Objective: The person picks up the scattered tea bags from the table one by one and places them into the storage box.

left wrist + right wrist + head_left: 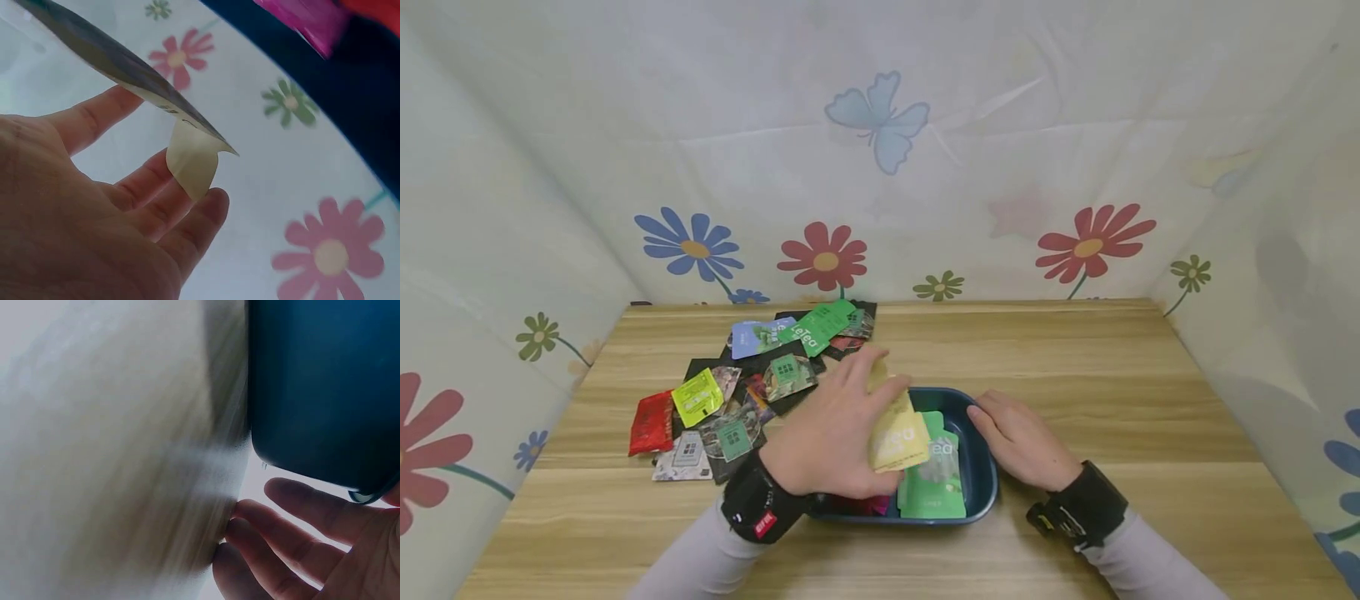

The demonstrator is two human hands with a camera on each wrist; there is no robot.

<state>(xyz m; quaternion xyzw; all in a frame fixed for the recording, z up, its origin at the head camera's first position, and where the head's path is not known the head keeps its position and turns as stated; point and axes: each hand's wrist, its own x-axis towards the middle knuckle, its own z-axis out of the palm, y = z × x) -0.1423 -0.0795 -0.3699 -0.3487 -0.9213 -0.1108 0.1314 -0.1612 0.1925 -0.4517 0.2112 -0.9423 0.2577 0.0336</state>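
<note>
We note the left hand point(838, 429) pinching a yellow packet point(901, 440) between thumb and fingers, above the blue tray point(983, 471). Inside, we log green packets point(934, 483); the right hand point(1022, 437), fingers relaxed, touches the tray's right rim.

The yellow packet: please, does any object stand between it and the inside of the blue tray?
Nothing visible blocks it. The left grip holds the yellow packet over the blue tray in the head view. Green packets lie inside but leave the opening free. The right grip is only at the tray's right side.
</note>
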